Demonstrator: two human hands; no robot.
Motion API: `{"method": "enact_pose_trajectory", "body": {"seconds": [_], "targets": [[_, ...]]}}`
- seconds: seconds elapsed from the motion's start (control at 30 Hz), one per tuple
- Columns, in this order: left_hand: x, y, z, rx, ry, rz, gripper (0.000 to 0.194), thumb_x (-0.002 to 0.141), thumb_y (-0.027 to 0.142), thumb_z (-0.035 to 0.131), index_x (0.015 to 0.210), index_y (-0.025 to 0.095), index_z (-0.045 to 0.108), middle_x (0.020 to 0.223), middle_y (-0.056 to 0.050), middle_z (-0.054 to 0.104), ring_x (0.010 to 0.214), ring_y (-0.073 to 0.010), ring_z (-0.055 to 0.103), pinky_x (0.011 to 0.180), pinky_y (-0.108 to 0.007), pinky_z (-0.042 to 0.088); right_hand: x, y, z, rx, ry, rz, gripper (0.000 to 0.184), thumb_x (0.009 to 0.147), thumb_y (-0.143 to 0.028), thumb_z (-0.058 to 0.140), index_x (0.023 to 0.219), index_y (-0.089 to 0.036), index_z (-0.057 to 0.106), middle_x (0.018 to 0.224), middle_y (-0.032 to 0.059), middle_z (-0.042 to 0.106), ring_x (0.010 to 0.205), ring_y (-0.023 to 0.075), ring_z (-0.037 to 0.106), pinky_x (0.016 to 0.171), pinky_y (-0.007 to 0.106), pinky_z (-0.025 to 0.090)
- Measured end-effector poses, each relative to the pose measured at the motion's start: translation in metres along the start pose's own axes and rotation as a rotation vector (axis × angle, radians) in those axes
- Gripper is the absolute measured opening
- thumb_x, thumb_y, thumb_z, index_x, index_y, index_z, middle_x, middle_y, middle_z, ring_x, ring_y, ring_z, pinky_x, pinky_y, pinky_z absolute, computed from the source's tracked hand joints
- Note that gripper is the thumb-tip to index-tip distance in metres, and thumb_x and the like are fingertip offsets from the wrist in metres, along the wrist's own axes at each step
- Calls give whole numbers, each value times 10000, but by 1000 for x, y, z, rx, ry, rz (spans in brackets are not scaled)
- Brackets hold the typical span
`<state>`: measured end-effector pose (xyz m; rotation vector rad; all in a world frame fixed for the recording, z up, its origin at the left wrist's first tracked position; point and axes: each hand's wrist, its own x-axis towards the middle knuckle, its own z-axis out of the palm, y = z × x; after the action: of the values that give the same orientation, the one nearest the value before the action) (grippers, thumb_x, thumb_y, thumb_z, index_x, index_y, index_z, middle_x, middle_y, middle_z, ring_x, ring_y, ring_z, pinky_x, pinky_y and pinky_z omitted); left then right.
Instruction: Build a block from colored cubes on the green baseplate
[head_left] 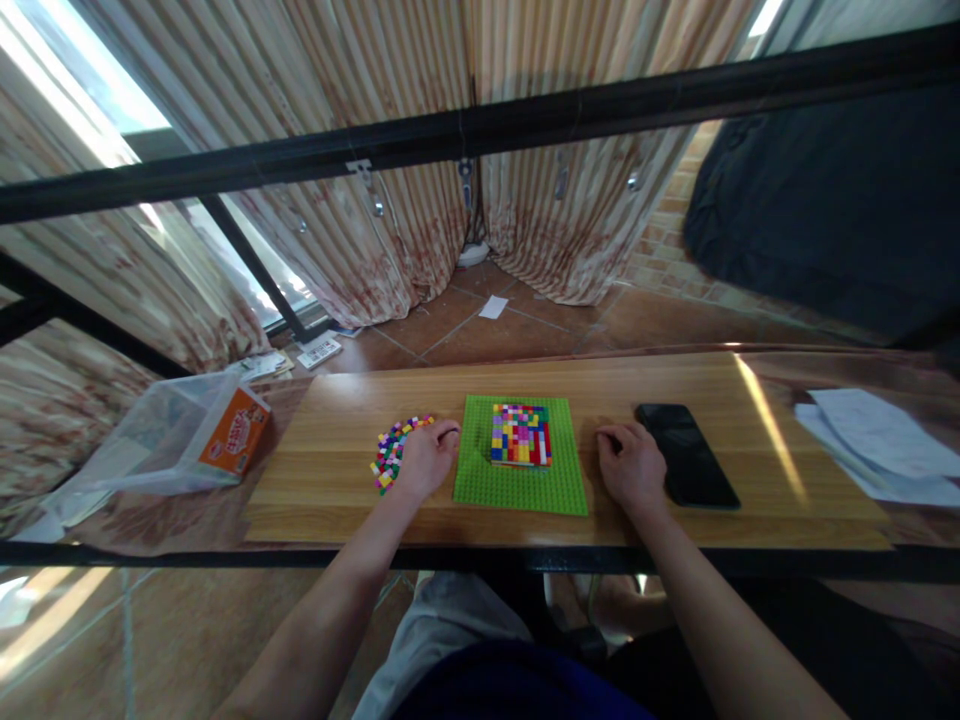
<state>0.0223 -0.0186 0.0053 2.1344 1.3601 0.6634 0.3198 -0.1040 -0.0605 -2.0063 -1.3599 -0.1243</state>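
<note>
A green studded baseplate (520,497) lies on the wooden board between my two hands. On it stands a square block of toy bricks (520,436) with a patchwork top of many colours. My left hand (429,458) is beside the plate's left edge, its fingers pinched together; a small dark bit shows at the fingertips, too small to name. Loose small bricks (390,455) are heaped next to that hand, partly covered by it. Right of the plate, my right hand (632,466) rests on the board with curled fingers and nothing visible in them.
A black phone (686,455) lies close to my right hand. Papers (885,440) are at the far right. On the left, a clear plastic bin (161,430) with an orange label (236,433) lies beside the board (322,480). A dark metal bar (420,140) crosses beyond the table.
</note>
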Motion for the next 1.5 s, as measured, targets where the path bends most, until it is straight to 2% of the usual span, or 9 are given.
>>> {"method": "enact_pose_trajectory", "body": {"seconds": [0.43, 0.6, 0.8, 0.93, 1.03, 1.17, 1.33, 1.5], "targets": [[1, -7, 5, 17, 34, -34, 247, 834, 153, 439, 788, 198, 677, 676, 3, 657, 610, -135, 584, 584, -227, 424, 0, 2, 1, 9, 2, -2, 230, 840, -299, 486, 826, -188, 687, 875, 80, 644, 824, 208, 563, 715, 320, 418], [1, -4, 3, 47, 33, -6, 256, 851, 139, 432, 813, 194, 679, 693, -2, 667, 636, -136, 592, 611, -227, 429, 0, 0, 0, 6, 0, 6, 233, 838, -302, 486, 816, -191, 690, 876, 80, 645, 820, 211, 566, 704, 316, 417], [2, 5, -4, 261, -20, 27, 270, 883, 165, 432, 850, 196, 698, 795, -37, 713, 695, -156, 619, 666, -252, 424, 0, 0, 0, 4, 1, -4, 233, 836, -298, 483, 816, -191, 689, 859, 85, 640, 823, 217, 562, 711, 327, 418], [5, 7, -7, 495, -73, 7, 281, 881, 182, 444, 766, 200, 699, 795, -57, 722, 711, -177, 636, 678, -264, 428, 0, 2, 1, 6, 4, -16, 230, 840, -296, 481, 813, -192, 684, 851, 82, 638, 830, 216, 558, 721, 327, 417], [7, 5, -8, 569, -92, 10, 292, 887, 203, 441, 757, 199, 702, 801, -73, 724, 719, -189, 646, 682, -271, 437, 0, 2, 1, -2, 10, -7, 230, 842, -305, 483, 812, -193, 681, 864, 80, 643, 832, 214, 560, 716, 323, 416], [7, 1, -7, 590, -103, 3, 278, 877, 204, 454, 798, 201, 720, 838, -91, 728, 756, -214, 657, 696, -294, 460, 0, 1, 1, -2, 10, -4, 232, 842, -305, 484, 818, -191, 685, 873, 81, 646, 826, 213, 565, 710, 320, 419], [7, -3, -6, 613, -88, -24, 239, 854, 192, 491, 886, 222, 726, 894, -74, 728, 808, -202, 661, 744, -288, 486, 0, 0, 0, 10, 3, 7, 228, 835, -295, 483, 815, -193, 686, 863, 83, 643, 822, 216, 564, 711, 328, 420], [9, -6, -7, 551, -65, -27, 230, 832, 162, 508, 903, 219, 719, 946, -87, 724, 874, -235, 665, 788, -331, 494, 0, 0, 0, 11, 1, 8, 229, 834, -297, 485, 817, -193, 689, 866, 82, 645, 812, 213, 566, 696, 323, 418]]}}
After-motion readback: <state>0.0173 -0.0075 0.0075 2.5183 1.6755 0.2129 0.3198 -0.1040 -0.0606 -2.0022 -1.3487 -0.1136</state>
